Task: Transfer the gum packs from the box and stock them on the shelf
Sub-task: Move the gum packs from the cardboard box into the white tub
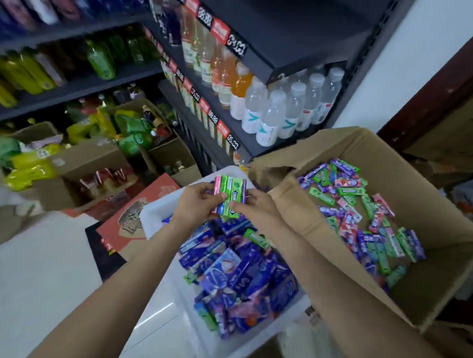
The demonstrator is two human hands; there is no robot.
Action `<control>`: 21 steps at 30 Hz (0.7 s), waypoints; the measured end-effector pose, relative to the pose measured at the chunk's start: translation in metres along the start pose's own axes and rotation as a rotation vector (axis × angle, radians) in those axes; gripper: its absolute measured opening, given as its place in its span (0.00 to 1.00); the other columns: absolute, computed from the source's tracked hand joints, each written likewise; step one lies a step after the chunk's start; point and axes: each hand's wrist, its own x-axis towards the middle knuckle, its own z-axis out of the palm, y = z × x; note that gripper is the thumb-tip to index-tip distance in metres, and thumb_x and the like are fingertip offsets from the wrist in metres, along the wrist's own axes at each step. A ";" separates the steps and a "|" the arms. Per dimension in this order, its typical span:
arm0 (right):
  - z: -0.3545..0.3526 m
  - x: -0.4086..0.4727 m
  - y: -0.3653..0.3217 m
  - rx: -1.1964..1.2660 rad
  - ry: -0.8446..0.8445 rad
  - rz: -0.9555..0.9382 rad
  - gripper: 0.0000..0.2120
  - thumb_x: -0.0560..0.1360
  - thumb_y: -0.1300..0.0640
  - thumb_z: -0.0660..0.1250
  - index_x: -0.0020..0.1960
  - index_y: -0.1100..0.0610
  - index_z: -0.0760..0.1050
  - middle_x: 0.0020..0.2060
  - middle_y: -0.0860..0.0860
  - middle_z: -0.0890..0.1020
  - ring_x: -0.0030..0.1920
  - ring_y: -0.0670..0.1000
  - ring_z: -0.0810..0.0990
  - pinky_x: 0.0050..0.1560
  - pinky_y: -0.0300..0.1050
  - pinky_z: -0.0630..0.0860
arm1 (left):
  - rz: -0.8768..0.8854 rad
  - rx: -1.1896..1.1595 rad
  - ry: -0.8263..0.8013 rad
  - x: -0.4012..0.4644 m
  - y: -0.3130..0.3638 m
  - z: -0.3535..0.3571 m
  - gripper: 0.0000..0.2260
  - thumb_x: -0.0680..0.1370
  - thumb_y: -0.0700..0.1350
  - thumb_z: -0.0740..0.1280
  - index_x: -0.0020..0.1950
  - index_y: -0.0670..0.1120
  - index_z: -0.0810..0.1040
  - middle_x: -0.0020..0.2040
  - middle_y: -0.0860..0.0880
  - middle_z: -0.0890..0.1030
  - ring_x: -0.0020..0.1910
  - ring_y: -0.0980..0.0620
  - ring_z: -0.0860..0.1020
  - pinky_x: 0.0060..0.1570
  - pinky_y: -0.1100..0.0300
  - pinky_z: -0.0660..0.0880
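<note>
Hands clutch gum packs above white bin; pale floor.

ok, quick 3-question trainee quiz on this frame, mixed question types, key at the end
1. True or false: both hands hold the same bundle of gum packs.
2. Where do the loose gum sticks lie? A) white bin B) cardboard box C) shelf
3. Fill in: the shelf just beyond the box holds clear ____ with white caps.

Key
1. True: the left hand and right hand both pinch the bundle, above the white bin.
2. B: they lie scattered in the cardboard box.
3. Bottles, standing on the shelf.
</note>
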 end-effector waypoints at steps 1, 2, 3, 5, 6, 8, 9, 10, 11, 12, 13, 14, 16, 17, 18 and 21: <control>0.012 0.002 0.005 -0.021 0.016 0.033 0.09 0.73 0.65 0.69 0.53 0.61 0.77 0.48 0.57 0.82 0.42 0.48 0.80 0.42 0.34 0.76 | -0.034 0.031 0.007 0.004 -0.009 -0.007 0.03 0.76 0.39 0.69 0.48 0.42 0.77 0.40 0.42 0.83 0.38 0.49 0.82 0.41 0.54 0.81; 0.022 0.005 0.011 -0.045 0.029 0.054 0.09 0.73 0.65 0.69 0.53 0.62 0.78 0.49 0.58 0.82 0.44 0.51 0.80 0.45 0.38 0.77 | -0.067 0.060 0.016 0.009 -0.018 -0.011 0.04 0.76 0.40 0.69 0.49 0.43 0.77 0.44 0.39 0.82 0.42 0.44 0.82 0.45 0.49 0.81; 0.030 0.008 0.018 -0.084 0.040 0.066 0.07 0.72 0.65 0.70 0.51 0.60 0.79 0.50 0.59 0.82 0.44 0.53 0.80 0.47 0.42 0.77 | -0.095 0.089 0.028 0.013 -0.026 -0.015 0.04 0.76 0.40 0.69 0.48 0.43 0.76 0.45 0.38 0.81 0.44 0.40 0.82 0.48 0.46 0.80; 0.039 0.013 0.030 -0.204 0.066 0.086 0.04 0.72 0.61 0.71 0.41 0.54 0.77 0.45 0.60 0.83 0.42 0.54 0.80 0.48 0.50 0.75 | -0.119 0.190 0.046 0.021 -0.040 -0.018 0.05 0.75 0.40 0.70 0.49 0.41 0.77 0.45 0.38 0.82 0.44 0.39 0.82 0.49 0.45 0.79; 0.042 0.016 0.037 -0.270 0.079 0.106 0.06 0.71 0.59 0.72 0.38 0.55 0.75 0.41 0.59 0.82 0.41 0.54 0.78 0.44 0.51 0.73 | -0.117 0.253 0.032 0.024 -0.046 -0.018 0.07 0.75 0.41 0.70 0.51 0.40 0.78 0.46 0.38 0.82 0.45 0.39 0.82 0.49 0.46 0.79; 0.044 0.017 0.045 -0.361 0.102 0.127 0.09 0.71 0.58 0.72 0.39 0.60 0.72 0.35 0.57 0.77 0.36 0.53 0.74 0.38 0.46 0.66 | -0.109 0.358 -0.016 0.026 -0.052 -0.019 0.14 0.75 0.41 0.70 0.59 0.39 0.77 0.52 0.39 0.82 0.50 0.40 0.80 0.51 0.52 0.77; 0.044 0.015 0.047 -0.388 0.117 0.115 0.10 0.71 0.58 0.71 0.41 0.64 0.73 0.35 0.58 0.77 0.36 0.53 0.74 0.37 0.46 0.65 | -0.102 0.394 -0.030 0.025 -0.054 -0.019 0.17 0.76 0.41 0.69 0.63 0.39 0.76 0.55 0.40 0.81 0.53 0.41 0.79 0.51 0.55 0.75; 0.042 0.014 0.046 -0.398 0.138 0.096 0.11 0.71 0.59 0.71 0.43 0.67 0.75 0.37 0.61 0.79 0.37 0.54 0.75 0.38 0.46 0.67 | -0.087 0.430 -0.034 0.025 -0.056 -0.019 0.18 0.76 0.42 0.69 0.65 0.40 0.75 0.57 0.41 0.80 0.55 0.42 0.78 0.50 0.57 0.73; 0.041 0.012 0.045 -0.403 0.154 0.072 0.12 0.72 0.59 0.71 0.47 0.69 0.76 0.41 0.64 0.80 0.41 0.58 0.77 0.41 0.49 0.71 | -0.063 0.470 -0.028 0.024 -0.058 -0.019 0.19 0.76 0.42 0.68 0.66 0.40 0.74 0.59 0.42 0.79 0.55 0.44 0.78 0.49 0.59 0.72; 0.037 0.010 0.043 -0.403 0.170 0.051 0.14 0.72 0.59 0.71 0.51 0.70 0.76 0.46 0.65 0.80 0.46 0.61 0.78 0.47 0.54 0.74 | -0.035 0.497 -0.016 0.021 -0.058 -0.018 0.18 0.77 0.43 0.68 0.66 0.41 0.74 0.60 0.42 0.79 0.56 0.45 0.78 0.47 0.61 0.71; 0.033 0.006 0.039 -0.400 0.182 0.038 0.16 0.73 0.59 0.70 0.56 0.69 0.75 0.52 0.64 0.80 0.52 0.61 0.78 0.55 0.55 0.74 | -0.002 0.510 0.002 0.018 -0.057 -0.018 0.18 0.77 0.43 0.67 0.67 0.42 0.74 0.61 0.43 0.78 0.55 0.46 0.78 0.46 0.62 0.70; 0.028 0.003 0.035 -0.391 0.191 0.033 0.18 0.74 0.59 0.69 0.61 0.67 0.74 0.56 0.62 0.79 0.56 0.59 0.77 0.59 0.52 0.73 | 0.032 0.501 0.024 0.016 -0.056 -0.017 0.17 0.78 0.43 0.67 0.66 0.42 0.74 0.62 0.44 0.78 0.55 0.47 0.78 0.45 0.63 0.69; 0.013 -0.006 0.030 -0.370 0.219 -0.017 0.18 0.76 0.61 0.67 0.65 0.63 0.72 0.57 0.57 0.78 0.57 0.53 0.77 0.58 0.43 0.72 | 0.106 0.454 0.064 0.011 -0.048 -0.012 0.16 0.78 0.43 0.67 0.65 0.43 0.74 0.61 0.45 0.78 0.56 0.49 0.77 0.46 0.64 0.70; 0.003 -0.012 0.027 -0.351 0.243 -0.054 0.17 0.76 0.62 0.66 0.64 0.62 0.73 0.55 0.56 0.79 0.54 0.50 0.77 0.56 0.39 0.72 | 0.138 0.418 0.074 0.008 -0.043 -0.008 0.15 0.78 0.42 0.67 0.64 0.43 0.75 0.59 0.47 0.79 0.55 0.50 0.77 0.46 0.66 0.70; -0.008 -0.017 0.026 -0.317 0.268 -0.084 0.15 0.76 0.63 0.65 0.62 0.62 0.74 0.52 0.54 0.80 0.51 0.49 0.77 0.55 0.37 0.72 | 0.165 0.372 0.075 0.006 -0.036 -0.001 0.13 0.78 0.42 0.66 0.62 0.43 0.76 0.56 0.48 0.80 0.53 0.52 0.77 0.44 0.70 0.71; -0.045 -0.032 0.021 -0.254 0.353 -0.184 0.11 0.75 0.68 0.63 0.55 0.60 0.76 0.47 0.51 0.80 0.47 0.48 0.78 0.53 0.35 0.73 | 0.255 0.262 0.035 -0.003 -0.009 0.025 0.09 0.78 0.41 0.64 0.58 0.45 0.77 0.49 0.51 0.80 0.47 0.55 0.78 0.36 0.76 0.70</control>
